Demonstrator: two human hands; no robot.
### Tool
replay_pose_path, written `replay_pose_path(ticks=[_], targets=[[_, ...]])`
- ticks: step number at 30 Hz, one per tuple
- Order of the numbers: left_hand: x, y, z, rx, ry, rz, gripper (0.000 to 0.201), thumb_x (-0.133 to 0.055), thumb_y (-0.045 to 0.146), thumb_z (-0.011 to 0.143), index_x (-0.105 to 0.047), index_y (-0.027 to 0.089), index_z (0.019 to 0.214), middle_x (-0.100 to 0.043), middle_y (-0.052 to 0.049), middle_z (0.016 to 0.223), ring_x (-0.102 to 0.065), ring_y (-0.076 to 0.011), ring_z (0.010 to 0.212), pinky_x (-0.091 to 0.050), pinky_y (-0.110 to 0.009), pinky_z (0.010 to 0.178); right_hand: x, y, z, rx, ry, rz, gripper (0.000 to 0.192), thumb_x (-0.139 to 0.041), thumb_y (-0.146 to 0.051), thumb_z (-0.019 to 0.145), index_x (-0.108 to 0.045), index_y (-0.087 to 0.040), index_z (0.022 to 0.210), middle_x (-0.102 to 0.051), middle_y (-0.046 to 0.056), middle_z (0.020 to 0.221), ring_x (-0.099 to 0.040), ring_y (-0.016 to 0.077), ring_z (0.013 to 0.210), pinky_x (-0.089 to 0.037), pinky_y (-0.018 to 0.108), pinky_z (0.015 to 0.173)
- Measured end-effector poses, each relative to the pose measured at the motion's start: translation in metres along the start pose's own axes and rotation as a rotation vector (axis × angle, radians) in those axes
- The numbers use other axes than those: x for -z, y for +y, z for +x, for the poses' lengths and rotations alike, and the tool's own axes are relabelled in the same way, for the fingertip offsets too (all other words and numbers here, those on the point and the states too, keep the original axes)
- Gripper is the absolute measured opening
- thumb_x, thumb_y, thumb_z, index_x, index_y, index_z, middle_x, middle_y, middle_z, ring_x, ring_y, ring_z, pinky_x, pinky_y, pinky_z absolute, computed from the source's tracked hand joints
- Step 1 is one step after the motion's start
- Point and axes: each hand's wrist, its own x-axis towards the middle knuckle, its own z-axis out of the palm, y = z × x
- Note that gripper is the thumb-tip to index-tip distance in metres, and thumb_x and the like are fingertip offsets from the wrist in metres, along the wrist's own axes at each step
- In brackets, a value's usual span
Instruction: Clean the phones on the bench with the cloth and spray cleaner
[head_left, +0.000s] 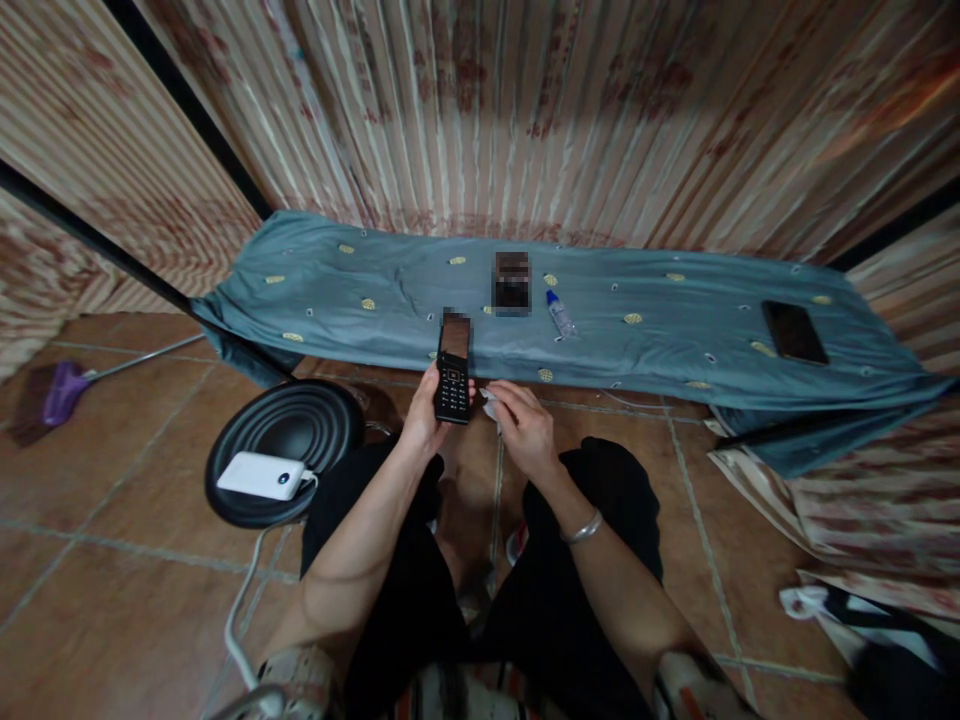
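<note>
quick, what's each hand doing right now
left hand: closed around the phone.
right hand: pinching a white wad beside the phone.

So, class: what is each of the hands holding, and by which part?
The left hand grips the black keypad phone around its lower end. The right hand pinches a small white cloth by its edge.

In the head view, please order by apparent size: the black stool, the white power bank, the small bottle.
1. Black stool
2. White power bank
3. Small bottle, though it lies farther from the camera, so its true size is unsure.
</note>
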Motion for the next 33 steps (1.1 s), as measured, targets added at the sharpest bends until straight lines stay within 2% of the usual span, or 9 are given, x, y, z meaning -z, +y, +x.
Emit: replay_pose_path(ticks=[3,7,11,13,16,20,26,30,33], targets=[[0.0,-0.011,-0.002,-0.008,-0.073,0.06,0.049,-0.059,0.037,0.089,-0.05,0.016,0.132,-0.072,-0.006,0.086,-0.071,-0.0195,0.077,-0.057,-0.034,0.076,0.005,0.004,0.005,-0.052,0.053,0.003,0.029,-0.046,-0.024,0.097,-0.07,-0.023,0.114,-0.072,0.007,0.116,-0.066,0.0204,0.111,-0.053,0.037,0.1],[-0.001,-0.028,-0.004,-0.026,-0.111,0.171,0.051,-0.067,0.041,0.082,-0.058,0.016,0.127,-0.073,-0.008,0.1,-0.07,-0.0221,0.089,-0.055,-0.035,0.084,0.0,0.007,0.007,-0.046,0.082,-0.027,0.033,-0.043,-0.022,0.097,-0.067,-0.021,0.12,-0.069,0.009,0.123,-0.063,0.0197,0.117,-0.05,0.036,0.105],[0.0,-0.039,-0.004,-0.119,-0.09,0.293,0.046,-0.072,0.04,0.078,-0.067,0.015,0.117,-0.071,-0.009,0.117,-0.061,-0.0261,0.118,-0.042,-0.035,0.105,-0.009,0.006,0.005,0.032,0.024,-0.08,0.036,-0.038,-0.021,0.099,-0.068,-0.018,0.118,-0.068,0.011,0.124,-0.063,0.02,0.117,-0.05,0.035,0.105],[0.002,-0.041,-0.003,-0.136,-0.077,0.325,0.047,-0.072,0.04,0.077,-0.068,0.015,0.117,-0.071,-0.009,0.12,-0.057,-0.0268,0.124,-0.037,-0.036,0.109,-0.011,0.006,0.004,0.055,0.005,-0.104,0.037,-0.037,-0.02,0.099,-0.069,-0.016,0.115,-0.068,0.013,0.122,-0.062,0.0212,0.116,-0.051,0.036,0.104],[0.005,-0.04,-0.001,-0.134,-0.067,0.312,0.049,-0.072,0.04,0.077,-0.067,0.017,0.12,-0.071,-0.008,0.12,-0.059,-0.0259,0.122,-0.038,-0.036,0.109,-0.011,0.008,0.003,0.04,0.0,-0.135,0.037,-0.036,-0.02,0.099,-0.069,-0.016,0.116,-0.067,0.013,0.121,-0.061,0.0225,0.116,-0.051,0.039,0.104],[0.004,-0.034,-0.002,-0.087,-0.054,0.233,0.051,-0.072,0.04,0.077,-0.064,0.018,0.123,-0.073,-0.008,0.112,-0.065,-0.0244,0.108,-0.048,-0.036,0.097,-0.008,0.013,0.002,-0.025,-0.026,-0.131,0.037,-0.038,-0.019,0.096,-0.069,-0.019,0.116,-0.068,0.011,0.12,-0.063,0.0225,0.114,-0.051,0.039,0.102],[-0.005,-0.024,-0.008,0.005,-0.121,0.1,0.056,-0.07,0.038,0.081,-0.055,0.016,0.13,-0.073,-0.009,0.103,-0.07,-0.0225,0.091,-0.057,-0.035,0.081,-0.005,0.018,0.008,-0.234,0.01,0.078,0.032,-0.046,-0.021,0.09,-0.073,-0.023,0.107,-0.074,0.004,0.112,-0.068,0.0198,0.106,-0.053,0.033,0.097],[-0.005,-0.024,-0.008,0.014,-0.106,0.097,0.054,-0.068,0.036,0.082,-0.054,0.016,0.13,-0.072,-0.009,0.103,-0.07,-0.0225,0.092,-0.058,-0.036,0.081,-0.005,0.019,0.01,-0.403,0.04,0.162,0.029,-0.053,-0.024,0.086,-0.075,-0.024,0.104,-0.078,0.003,0.1,-0.073,0.0207,0.09,-0.057,0.032,0.086],[-0.002,-0.026,-0.006,-0.014,-0.09,0.128,0.052,-0.07,0.037,0.08,-0.059,0.015,0.126,-0.073,-0.009,0.106,-0.068,-0.0224,0.099,-0.054,-0.035,0.088,-0.008,0.018,0.009,-0.447,0.057,0.168,0.028,-0.054,-0.024,0.084,-0.076,-0.023,0.102,-0.078,0.004,0.098,-0.073,0.0226,0.089,-0.056,0.034,0.084]])
